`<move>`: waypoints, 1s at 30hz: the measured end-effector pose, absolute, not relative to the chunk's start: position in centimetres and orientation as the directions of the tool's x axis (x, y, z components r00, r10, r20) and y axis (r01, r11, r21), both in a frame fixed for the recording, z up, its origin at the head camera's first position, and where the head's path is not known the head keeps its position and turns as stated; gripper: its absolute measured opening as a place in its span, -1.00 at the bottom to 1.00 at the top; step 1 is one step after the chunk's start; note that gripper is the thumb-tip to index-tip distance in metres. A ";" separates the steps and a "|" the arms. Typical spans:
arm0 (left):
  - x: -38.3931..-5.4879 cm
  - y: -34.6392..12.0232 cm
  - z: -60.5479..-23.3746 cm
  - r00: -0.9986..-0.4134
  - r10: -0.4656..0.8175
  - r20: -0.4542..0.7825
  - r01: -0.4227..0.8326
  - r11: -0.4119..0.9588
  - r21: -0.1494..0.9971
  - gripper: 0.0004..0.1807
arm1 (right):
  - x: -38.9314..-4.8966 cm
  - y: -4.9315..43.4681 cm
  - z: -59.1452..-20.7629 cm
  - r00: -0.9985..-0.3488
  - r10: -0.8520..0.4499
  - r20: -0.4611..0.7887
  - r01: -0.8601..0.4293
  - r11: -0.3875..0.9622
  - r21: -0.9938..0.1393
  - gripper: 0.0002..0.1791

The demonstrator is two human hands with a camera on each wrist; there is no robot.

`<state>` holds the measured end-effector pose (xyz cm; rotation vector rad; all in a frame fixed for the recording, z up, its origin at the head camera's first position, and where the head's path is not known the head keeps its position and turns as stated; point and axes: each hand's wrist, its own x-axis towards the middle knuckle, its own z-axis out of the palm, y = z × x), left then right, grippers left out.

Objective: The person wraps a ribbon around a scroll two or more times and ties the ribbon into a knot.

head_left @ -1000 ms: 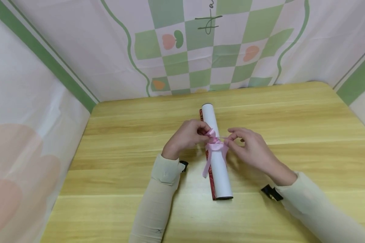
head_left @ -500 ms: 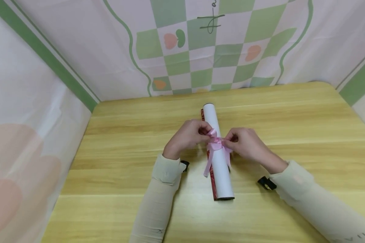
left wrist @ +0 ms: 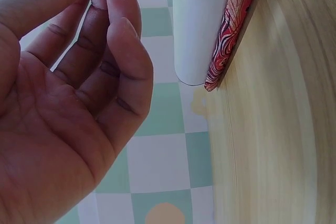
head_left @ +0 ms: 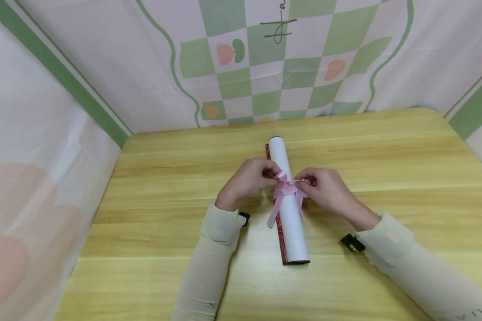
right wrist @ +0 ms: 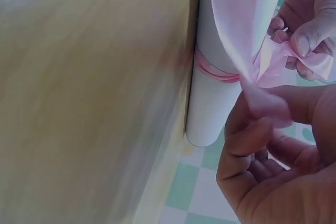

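Observation:
A white paper roll [head_left: 295,236] lies lengthwise on the table, with a red patterned strip [left wrist: 231,30] along its left side. Around its middle runs a pink ribbon [right wrist: 236,30], gathered into a knot on top with loose tails hanging down both sides. My left hand [head_left: 249,178] pinches a ribbon loop between thumb and fingers, left of the knot. On the other side, my right hand [head_left: 325,187] pinches another part of the ribbon, close beside the roll. In the right wrist view both hands hold the ribbon, the knot between them.
The wood-grain table [head_left: 152,200] extends around the roll. Behind it hangs a white cloth with green checks [head_left: 265,80], and a similar cloth covers the left side. Black straps [head_left: 352,243] show under the sleeve cuffs.
My right hand has moved in closer to the knot, its fingers now drawn together on the ribbon. The ribbon's left tail has risen slightly. My left hand has stayed nearly still.

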<state>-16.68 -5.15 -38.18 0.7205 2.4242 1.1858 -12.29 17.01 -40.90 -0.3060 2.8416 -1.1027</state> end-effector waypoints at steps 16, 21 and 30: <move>-16.7 -5.3 -38.3 -0.811 0.578 -0.090 0.277 0.515 0.811 -0.96 | -11.9 17.0 -41.4 -0.968 -0.234 0.088 -0.227 0.679 -0.698 -0.81; -16.8 -5.3 -38.1 -0.808 0.584 -0.081 0.292 0.515 0.806 -0.95 | -11.7 17.4 -41.1 -0.967 -0.244 0.075 -0.228 0.692 -0.685 -0.78; -16.9 -5.7 -38.1 -0.810 0.583 -0.059 0.311 0.513 0.800 -0.95 | -11.2 18.5 -40.7 -0.959 -0.282 0.006 -0.204 0.679 -0.706 -0.62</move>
